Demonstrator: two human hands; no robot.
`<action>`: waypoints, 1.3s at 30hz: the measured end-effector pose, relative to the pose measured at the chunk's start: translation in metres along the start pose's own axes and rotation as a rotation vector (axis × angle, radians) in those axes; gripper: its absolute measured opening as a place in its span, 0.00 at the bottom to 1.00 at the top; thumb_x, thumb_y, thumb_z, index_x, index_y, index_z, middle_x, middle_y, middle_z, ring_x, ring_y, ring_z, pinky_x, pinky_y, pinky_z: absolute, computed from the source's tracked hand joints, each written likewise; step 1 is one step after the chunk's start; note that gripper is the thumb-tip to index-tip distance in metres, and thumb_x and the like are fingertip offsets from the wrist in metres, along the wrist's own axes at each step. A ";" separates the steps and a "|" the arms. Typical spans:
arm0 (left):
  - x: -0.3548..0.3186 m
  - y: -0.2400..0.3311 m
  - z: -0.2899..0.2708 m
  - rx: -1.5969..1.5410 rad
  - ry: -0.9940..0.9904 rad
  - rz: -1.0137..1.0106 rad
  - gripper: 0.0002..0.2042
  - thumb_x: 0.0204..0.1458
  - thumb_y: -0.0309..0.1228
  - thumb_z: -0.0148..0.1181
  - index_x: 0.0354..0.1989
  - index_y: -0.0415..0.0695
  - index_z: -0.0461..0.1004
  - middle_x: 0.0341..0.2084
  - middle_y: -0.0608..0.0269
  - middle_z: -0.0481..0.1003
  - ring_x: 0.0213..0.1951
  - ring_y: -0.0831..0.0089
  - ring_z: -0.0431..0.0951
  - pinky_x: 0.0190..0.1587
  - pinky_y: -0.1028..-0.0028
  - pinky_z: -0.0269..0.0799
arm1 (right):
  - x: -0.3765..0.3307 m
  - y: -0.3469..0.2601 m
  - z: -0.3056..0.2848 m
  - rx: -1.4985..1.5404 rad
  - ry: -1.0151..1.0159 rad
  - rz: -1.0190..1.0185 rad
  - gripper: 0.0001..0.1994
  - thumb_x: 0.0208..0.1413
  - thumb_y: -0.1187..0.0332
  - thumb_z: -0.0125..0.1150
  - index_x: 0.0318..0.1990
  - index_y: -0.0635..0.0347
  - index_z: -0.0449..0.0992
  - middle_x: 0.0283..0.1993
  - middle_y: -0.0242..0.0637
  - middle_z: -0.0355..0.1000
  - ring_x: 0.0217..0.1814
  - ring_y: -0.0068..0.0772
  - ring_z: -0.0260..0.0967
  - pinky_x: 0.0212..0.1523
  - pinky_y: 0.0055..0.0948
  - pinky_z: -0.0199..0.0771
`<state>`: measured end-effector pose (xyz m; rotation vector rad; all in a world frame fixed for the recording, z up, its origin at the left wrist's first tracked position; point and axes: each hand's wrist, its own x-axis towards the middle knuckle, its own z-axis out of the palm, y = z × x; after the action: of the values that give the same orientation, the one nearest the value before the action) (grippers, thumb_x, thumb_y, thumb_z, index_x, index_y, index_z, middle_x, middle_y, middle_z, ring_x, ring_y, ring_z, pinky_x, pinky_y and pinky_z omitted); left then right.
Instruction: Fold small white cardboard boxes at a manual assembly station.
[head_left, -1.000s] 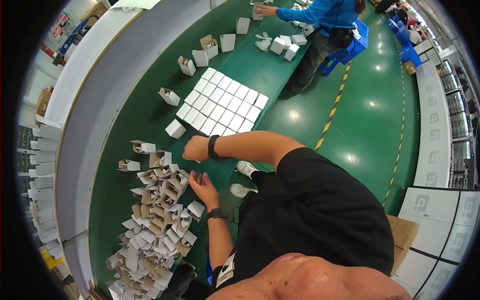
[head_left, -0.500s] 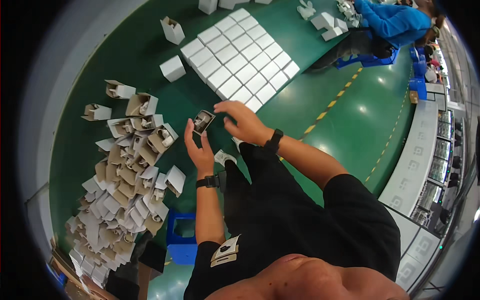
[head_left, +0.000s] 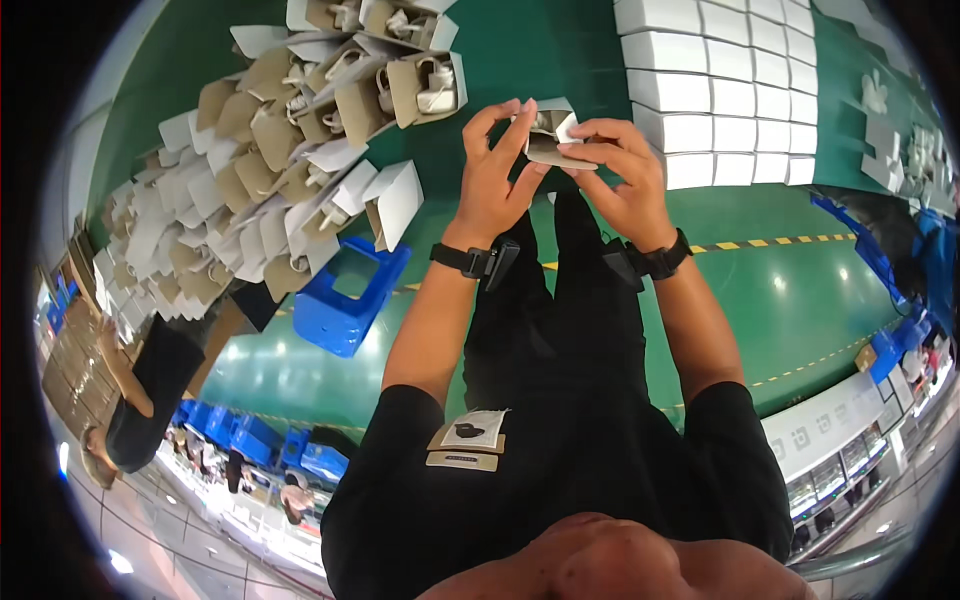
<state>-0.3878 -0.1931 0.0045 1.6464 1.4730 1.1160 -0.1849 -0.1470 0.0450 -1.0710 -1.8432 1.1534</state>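
1. The fingers of the left hand (head_left: 492, 190) are spread and curved; the thumb and the fingertips (head_left: 522, 112) pinch the left side of a small carton (head_left: 548, 135), white outside and brown inside, with its flaps open.
2. The right hand (head_left: 625, 185) closes on the right side and the lower edge of the same carton, its fingers bent over a white flap. Both hands hold it together, in the air, above the edge of the green table (head_left: 520, 50) and in front of the body.
3. To fold well, I judge that one hand should keep the carton body steady while the other presses one flap along its crease, not across it.
4. What lies inside the carton I cannot tell; the fingers cover it.
5. To the left lies a heap of open cartons (head_left: 250, 180), some showing a white piece inside. Keep the held carton apart from them.
6. To the right, closed white boxes (head_left: 730, 90) stand in tidy rows, touching each other.
7. A blue plastic stool (head_left: 350, 295) stands below the heap, near the left forearm.
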 end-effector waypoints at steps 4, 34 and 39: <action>0.000 0.000 0.004 -0.025 0.014 0.001 0.33 0.53 0.33 0.71 0.70 0.46 0.69 0.62 0.51 0.61 0.63 0.52 0.63 0.66 0.59 0.64 | 0.002 0.006 -0.004 -0.086 -0.069 -0.142 0.19 0.47 0.80 0.71 0.49 0.57 0.84 0.55 0.39 0.77 0.54 0.43 0.76 0.53 0.36 0.77; -0.009 0.002 0.009 0.246 0.177 0.087 0.22 0.50 0.25 0.68 0.56 0.50 0.82 0.61 0.53 0.72 0.54 0.54 0.77 0.56 0.64 0.74 | 0.011 -0.009 0.000 -0.256 -0.072 0.078 0.21 0.48 0.81 0.70 0.52 0.54 0.85 0.52 0.37 0.72 0.45 0.35 0.76 0.43 0.31 0.79; -0.013 0.006 0.016 0.013 0.225 -0.019 0.17 0.57 0.27 0.65 0.56 0.45 0.82 0.61 0.54 0.71 0.53 0.59 0.76 0.56 0.64 0.74 | 0.012 -0.007 -0.005 -0.203 -0.068 0.012 0.17 0.52 0.77 0.71 0.51 0.57 0.85 0.48 0.37 0.72 0.41 0.33 0.75 0.40 0.28 0.77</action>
<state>-0.3713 -0.2060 0.0006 1.5523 1.6346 1.3188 -0.1869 -0.1365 0.0547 -1.1690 -2.0442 1.0369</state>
